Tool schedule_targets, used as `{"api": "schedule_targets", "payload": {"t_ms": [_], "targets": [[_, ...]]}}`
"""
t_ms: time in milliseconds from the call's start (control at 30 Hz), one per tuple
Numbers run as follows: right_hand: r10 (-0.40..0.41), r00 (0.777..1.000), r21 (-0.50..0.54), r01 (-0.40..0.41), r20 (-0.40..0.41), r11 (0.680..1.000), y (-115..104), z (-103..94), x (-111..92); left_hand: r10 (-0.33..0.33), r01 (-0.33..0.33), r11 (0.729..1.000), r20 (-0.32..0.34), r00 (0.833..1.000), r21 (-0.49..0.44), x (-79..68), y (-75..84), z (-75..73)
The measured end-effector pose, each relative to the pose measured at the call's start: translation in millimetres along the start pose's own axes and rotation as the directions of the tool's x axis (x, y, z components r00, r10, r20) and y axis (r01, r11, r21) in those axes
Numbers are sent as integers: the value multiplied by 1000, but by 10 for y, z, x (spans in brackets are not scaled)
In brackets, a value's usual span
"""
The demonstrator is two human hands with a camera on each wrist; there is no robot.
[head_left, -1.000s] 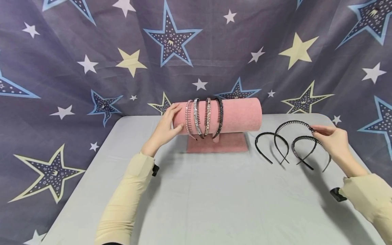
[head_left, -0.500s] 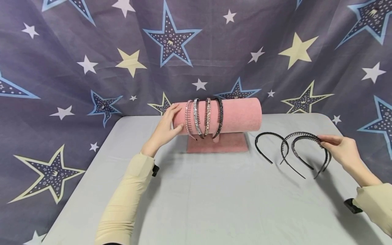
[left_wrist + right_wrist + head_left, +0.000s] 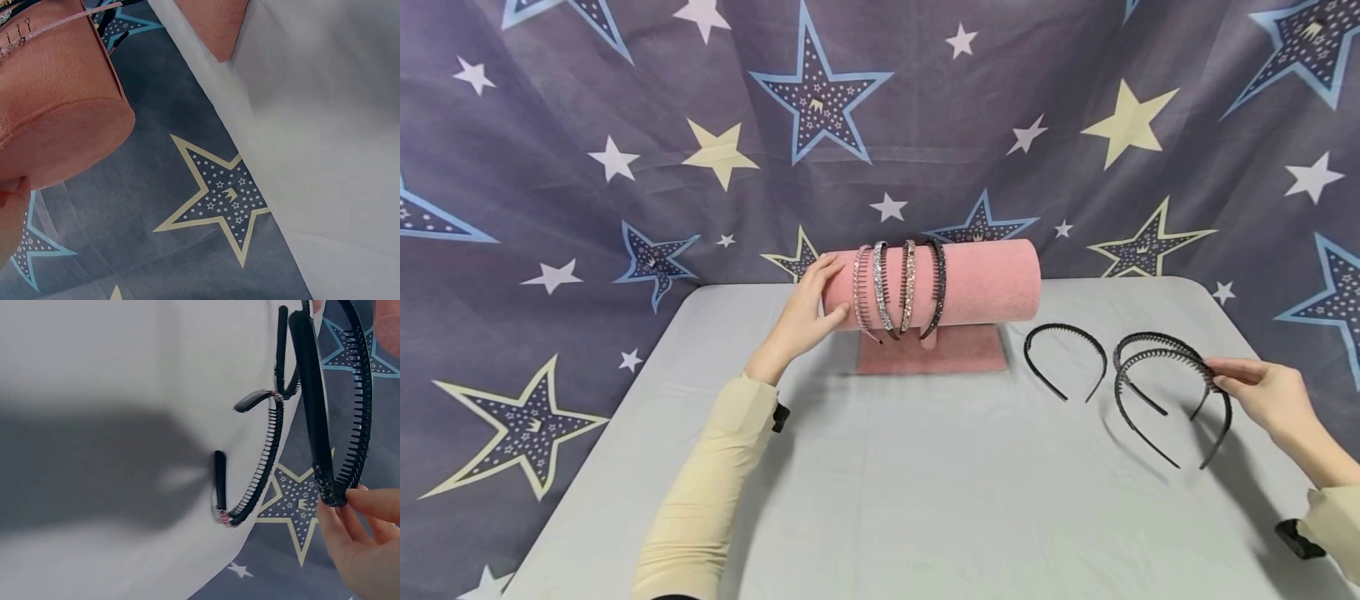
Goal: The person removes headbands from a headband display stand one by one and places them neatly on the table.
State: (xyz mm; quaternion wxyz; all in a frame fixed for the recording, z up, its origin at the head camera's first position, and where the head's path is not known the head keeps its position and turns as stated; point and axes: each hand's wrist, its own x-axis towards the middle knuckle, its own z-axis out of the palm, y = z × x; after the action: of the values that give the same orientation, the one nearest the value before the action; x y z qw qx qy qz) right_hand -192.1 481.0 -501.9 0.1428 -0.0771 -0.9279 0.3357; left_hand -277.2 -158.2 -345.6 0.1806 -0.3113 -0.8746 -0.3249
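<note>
A pink velvet display stand (image 3: 991, 282) carries several toothed headbands: a pink one (image 3: 858, 292), a silver glittery one (image 3: 881, 283), a champagne glittery one (image 3: 909, 283) and a black one (image 3: 942, 283). My left hand (image 3: 797, 325) grips the left end of its roll, thumb on the front, fingers over the top. At the right, my right hand (image 3: 1266, 398) pinches one side of a black toothed headband (image 3: 312, 394), held with its tips pointing down. Whether those tips touch the table is unclear. Only a bit of the left hand shows in the left wrist view.
Two more dark headbands lie on the white-covered table (image 3: 925, 483): one black headband (image 3: 1066, 326) right of the stand, another dark headband (image 3: 1142, 337) partly behind the held one. A star-patterned curtain (image 3: 880, 100) hangs along the table's back and sides.
My right hand has moved right and toward the near side, carrying the pinched black headband away from the other two loose ones. My left hand and the stand have stayed put.
</note>
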Motion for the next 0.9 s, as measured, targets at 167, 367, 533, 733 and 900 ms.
{"api": "schedule_targets", "payload": {"t_ms": [167,367,533,733,900], "targets": [[-2,999,73,-1,38,997,95,-36,-94,1,-1,1000,-3,1000,0,-5,0,-1],[3,996,112,-13,84,994,125,-84,-169,1,-1,1000,-4,1000,1,0,-1,-1],[-21,990,202,-8,140,979,97,-125,-239,-3,3,1000,0,1000,-4,4,8,-4],[-56,974,257,-2,221,966,91,-159,-300,-1,1,1000,-3,1000,-5,8,13,-4],[-89,945,327,-20,315,945,-179,-260,-409,-3,3,1000,-9,1000,-6,10,9,0]]}}
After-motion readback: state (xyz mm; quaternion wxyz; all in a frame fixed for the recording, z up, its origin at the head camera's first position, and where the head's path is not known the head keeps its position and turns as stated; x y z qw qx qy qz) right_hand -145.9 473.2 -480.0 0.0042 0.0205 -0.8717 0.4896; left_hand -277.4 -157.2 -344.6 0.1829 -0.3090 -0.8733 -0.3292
